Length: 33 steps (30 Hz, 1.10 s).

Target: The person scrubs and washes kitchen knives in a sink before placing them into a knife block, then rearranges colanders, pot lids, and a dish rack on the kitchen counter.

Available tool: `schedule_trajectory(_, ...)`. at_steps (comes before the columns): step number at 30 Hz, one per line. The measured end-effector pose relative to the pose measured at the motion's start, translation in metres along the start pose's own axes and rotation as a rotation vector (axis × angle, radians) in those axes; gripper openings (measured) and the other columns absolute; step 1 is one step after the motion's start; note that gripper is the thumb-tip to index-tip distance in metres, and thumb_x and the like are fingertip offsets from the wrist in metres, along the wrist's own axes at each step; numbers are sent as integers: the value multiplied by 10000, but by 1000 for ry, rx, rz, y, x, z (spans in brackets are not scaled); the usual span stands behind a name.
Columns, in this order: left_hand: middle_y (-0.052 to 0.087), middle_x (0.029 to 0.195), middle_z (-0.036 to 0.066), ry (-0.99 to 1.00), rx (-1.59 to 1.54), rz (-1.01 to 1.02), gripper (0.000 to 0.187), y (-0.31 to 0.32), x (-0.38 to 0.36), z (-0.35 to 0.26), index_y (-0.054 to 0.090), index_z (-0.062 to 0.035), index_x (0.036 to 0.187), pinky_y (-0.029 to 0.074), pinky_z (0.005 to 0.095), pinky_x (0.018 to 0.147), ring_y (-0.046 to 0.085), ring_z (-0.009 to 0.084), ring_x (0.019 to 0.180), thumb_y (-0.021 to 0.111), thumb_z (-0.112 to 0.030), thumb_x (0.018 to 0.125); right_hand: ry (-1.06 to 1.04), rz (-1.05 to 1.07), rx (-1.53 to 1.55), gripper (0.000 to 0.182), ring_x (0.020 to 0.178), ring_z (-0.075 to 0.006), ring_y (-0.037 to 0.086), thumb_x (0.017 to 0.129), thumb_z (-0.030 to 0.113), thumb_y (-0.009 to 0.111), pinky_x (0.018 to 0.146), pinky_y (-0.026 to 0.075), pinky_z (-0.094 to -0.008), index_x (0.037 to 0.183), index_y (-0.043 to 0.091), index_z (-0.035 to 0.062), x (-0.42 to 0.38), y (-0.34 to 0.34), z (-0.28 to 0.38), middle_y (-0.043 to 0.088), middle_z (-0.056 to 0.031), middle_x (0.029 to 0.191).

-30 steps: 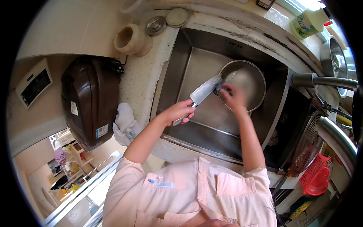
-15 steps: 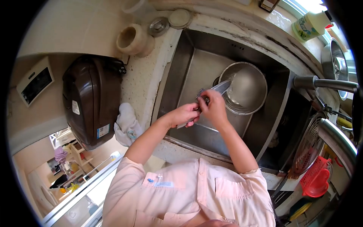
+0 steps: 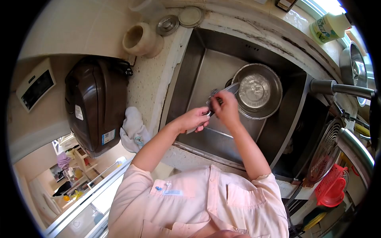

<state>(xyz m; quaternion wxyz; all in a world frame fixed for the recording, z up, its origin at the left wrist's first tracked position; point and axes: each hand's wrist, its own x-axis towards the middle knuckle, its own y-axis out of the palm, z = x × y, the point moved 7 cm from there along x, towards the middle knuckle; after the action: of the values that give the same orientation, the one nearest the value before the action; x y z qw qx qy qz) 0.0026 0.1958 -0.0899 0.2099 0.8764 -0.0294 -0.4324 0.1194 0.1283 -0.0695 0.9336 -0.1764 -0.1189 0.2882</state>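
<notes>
Over the sink (image 3: 216, 63), my left hand (image 3: 193, 119) is closed around the dark, metal-ended handle of a knife (image 3: 233, 89). Its blade points towards a round steel bowl (image 3: 258, 90) holding clear water, whose surface is rippled. My right hand (image 3: 226, 106) is closed and slightly blurred against the knife, just ahead of my left hand. A silvery tangle like a steel wool scrubber (image 3: 213, 94) pokes out beside its fingers. Below my left hand a thin grey flat end sticks out; I cannot make out what it belongs to.
A faucet (image 3: 321, 86) reaches in from the right of the sink. A white cloth (image 3: 134, 129) lies on the left counter beside a brown appliance (image 3: 93, 107). A stone-like mortar (image 3: 141, 39) and small lids stand at the back left. Red plastic baskets (image 3: 332, 186) hang at right.
My right hand has shifted slightly along the knife. The water in the bowl, cloudy-looking and smooth before, now shows clear ripples. The view has moved a little.
</notes>
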Motion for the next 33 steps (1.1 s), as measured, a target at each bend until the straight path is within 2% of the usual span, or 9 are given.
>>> schedule_trajectory(6, 479, 700, 6, -25, -34, 4, 100, 2, 7, -5, 436, -72, 982, 377, 200, 433, 440, 61, 479, 426, -129, 900, 463, -31, 203, 168, 665, -113, 569, 776, 158, 676, 620, 441, -252, 849, 644, 10, 16, -21, -66, 644, -74, 785)
schedule_trajectory(13, 473, 691, 7, -81, 9, -57, 107, 1, 11, 0, 436, -67, 979, 374, 212, 431, 431, 60, 478, 428, -131, 894, 181, -214, 215, 176, 766, -166, 593, 745, 143, 703, 710, 451, -268, 867, 652, 28, 36, -54, 1, 641, -77, 829)
schedule_trajectory(17, 466, 688, 4, -21, -3, -63, 240, 2, -11, -11, 442, -49, 1129, 363, 204, 438, 419, 58, 475, 412, -133, 906, 247, -314, -588, 257, 957, -282, 546, 736, 147, 672, 774, 451, -397, 970, 613, 59, 43, -113, -92, 600, -96, 992)
schedule_trajectory(20, 460, 683, 2, 9, 3, -81, 323, 2, -23, -15, 410, -49, 1234, 353, 195, 444, 407, 57, 471, 393, -141, 925, 601, 16, -955, 351, 1043, -287, 490, 742, 170, 653, 808, 441, -448, 1073, 561, 100, 8, -96, -193, 544, -86, 1086)
schedule_trajectory(22, 457, 679, 0, 19, 21, -92, 336, 0, -26, -17, 403, -51, 1257, 348, 191, 446, 401, 56, 469, 383, -148, 936, 170, 281, -1117, 392, 1045, -305, 485, 729, 198, 660, 815, 443, -458, 1094, 544, 113, -5, -52, -188, 522, -108, 1123)
schedule_trajectory(23, 456, 676, -1, 20, 24, -91, 326, 0, -27, -16, 409, -50, 1249, 346, 189, 446, 398, 54, 468, 380, -151, 940, -134, 350, -1117, 365, 1028, -313, 499, 727, 201, 663, 816, 445, -446, 1064, 564, 102, -14, -34, -183, 538, -119, 1097)
schedule_trajectory(27, 451, 666, -6, 6, 32, -94, 317, 2, -28, -10, 417, -57, 1242, 344, 185, 444, 397, 50, 468, 389, -159, 943, 326, -5, -389, 253, 931, -327, 532, 741, 170, 649, 790, 446, -406, 965, 605, 62, 1, -65, -188, 583, -131, 950)
schedule_trajectory(29, 450, 663, -8, 27, 45, -103, 310, 1, -28, -11, 422, -60, 1234, 344, 184, 440, 396, 49, 467, 399, -161, 942, 288, -177, -175, 215, 881, -334, 538, 743, 158, 646, 772, 445, -397, 921, 614, 42, 9, -66, -120, 593, -134, 882)
schedule_trajectory(33, 449, 660, -13, 22, 29, -89, 301, 2, -27, -5, 429, -61, 1221, 347, 185, 431, 396, 51, 460, 417, -155, 935, 45, 7, -87, 194, 805, -301, 520, 730, 175, 671, 673, 444, -392, 843, 587, 42, -4, -31, 21, 555, -117, 811)
